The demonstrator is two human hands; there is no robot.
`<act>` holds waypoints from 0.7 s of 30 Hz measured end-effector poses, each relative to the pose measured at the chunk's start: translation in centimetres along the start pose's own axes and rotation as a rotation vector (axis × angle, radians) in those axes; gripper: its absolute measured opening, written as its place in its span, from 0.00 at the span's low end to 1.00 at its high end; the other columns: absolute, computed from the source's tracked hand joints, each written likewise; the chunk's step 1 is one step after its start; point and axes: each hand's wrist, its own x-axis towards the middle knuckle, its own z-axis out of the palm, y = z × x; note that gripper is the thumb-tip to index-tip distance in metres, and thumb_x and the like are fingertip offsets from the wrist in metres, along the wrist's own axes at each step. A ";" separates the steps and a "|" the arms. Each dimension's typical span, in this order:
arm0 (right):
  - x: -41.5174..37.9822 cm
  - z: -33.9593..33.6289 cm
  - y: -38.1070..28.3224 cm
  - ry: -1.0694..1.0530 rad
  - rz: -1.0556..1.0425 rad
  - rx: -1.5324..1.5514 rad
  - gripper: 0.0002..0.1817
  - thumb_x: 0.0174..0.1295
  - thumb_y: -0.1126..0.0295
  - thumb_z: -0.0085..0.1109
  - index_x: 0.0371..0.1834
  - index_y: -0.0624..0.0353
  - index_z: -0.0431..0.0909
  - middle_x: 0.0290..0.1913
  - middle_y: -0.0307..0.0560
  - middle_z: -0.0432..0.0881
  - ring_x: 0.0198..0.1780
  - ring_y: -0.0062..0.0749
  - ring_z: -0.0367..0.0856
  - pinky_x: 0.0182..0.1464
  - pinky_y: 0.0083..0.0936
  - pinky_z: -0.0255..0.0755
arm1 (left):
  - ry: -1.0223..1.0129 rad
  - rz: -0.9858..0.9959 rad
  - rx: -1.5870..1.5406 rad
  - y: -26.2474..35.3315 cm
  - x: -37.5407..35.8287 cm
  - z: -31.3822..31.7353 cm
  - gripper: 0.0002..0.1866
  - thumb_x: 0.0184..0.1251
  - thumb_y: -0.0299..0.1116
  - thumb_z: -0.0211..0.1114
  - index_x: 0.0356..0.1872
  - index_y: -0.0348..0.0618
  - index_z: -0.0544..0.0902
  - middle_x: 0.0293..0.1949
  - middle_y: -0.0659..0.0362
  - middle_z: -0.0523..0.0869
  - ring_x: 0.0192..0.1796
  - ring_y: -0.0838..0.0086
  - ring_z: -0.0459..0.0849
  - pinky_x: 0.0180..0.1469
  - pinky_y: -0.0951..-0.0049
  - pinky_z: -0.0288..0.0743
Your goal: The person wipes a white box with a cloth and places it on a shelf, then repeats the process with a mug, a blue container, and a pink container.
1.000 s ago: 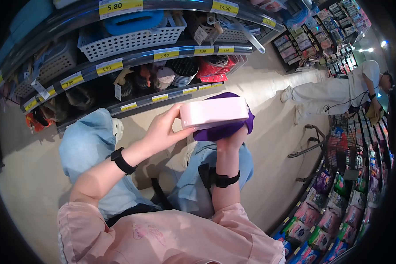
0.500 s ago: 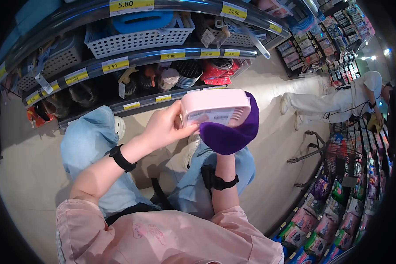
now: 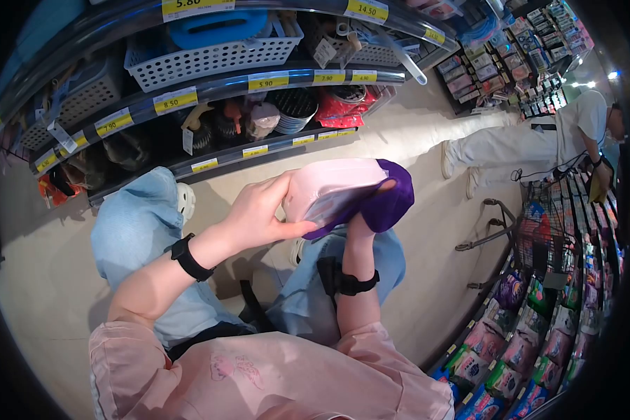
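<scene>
My left hand (image 3: pixel 259 213) grips the near-left end of a pink plastic box (image 3: pixel 332 178), with the thumb along its lower edge. The box is tilted, and a pale label lies on its near face. Against its right side and underside is a purple cloth (image 3: pixel 393 206). My right hand (image 3: pixel 361 227) holds this cloth against the box from below. Most of its fingers are hidden by the cloth; one fingertip shows at the box's right end.
Ahead stands a shelf with yellow price tags (image 3: pixel 176 101), a white perforated basket (image 3: pixel 213 61) and several brushes (image 3: pixel 201 129). At right are a black wire shopping basket (image 3: pixel 549 245), packaged goods (image 3: pixel 490 339) and another person (image 3: pixel 532 143) in light clothes.
The pink box has tilted, and its slotted side has turned out of sight. The purple cloth has shifted up around the box's right end with my right hand.
</scene>
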 end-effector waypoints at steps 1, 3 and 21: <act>-0.5 0.3 0.9 0.059 0.119 0.154 0.17 0.64 0.61 0.42 0.40 0.68 0.70 0.39 0.45 0.75 0.39 0.28 0.74 0.43 0.23 0.68 | -0.002 -0.001 -0.002 0.3 -0.1 0.0 0.27 0.43 0.43 0.70 0.42 0.38 0.73 0.31 0.51 0.80 0.31 0.63 0.80 0.32 0.70 0.72; -0.9 1.1 1.1 0.121 0.235 0.307 0.19 0.68 0.60 0.36 0.41 0.68 0.70 0.39 0.43 0.76 0.38 0.26 0.74 0.43 0.22 0.68 | -0.009 -0.006 -0.077 1.0 -0.1 0.1 0.30 0.43 0.40 0.70 0.48 0.39 0.71 0.32 0.51 0.80 0.32 0.62 0.80 0.32 0.70 0.73; -1.3 2.6 -2.2 -0.333 0.039 0.203 0.37 0.44 0.64 0.62 0.59 0.66 0.59 0.56 0.55 0.66 0.56 0.42 0.66 0.57 0.32 0.60 | 0.064 0.253 0.217 0.4 1.2 -0.2 0.27 0.36 0.22 0.63 0.47 0.49 0.79 0.48 0.58 0.78 0.54 0.63 0.74 0.50 0.67 0.74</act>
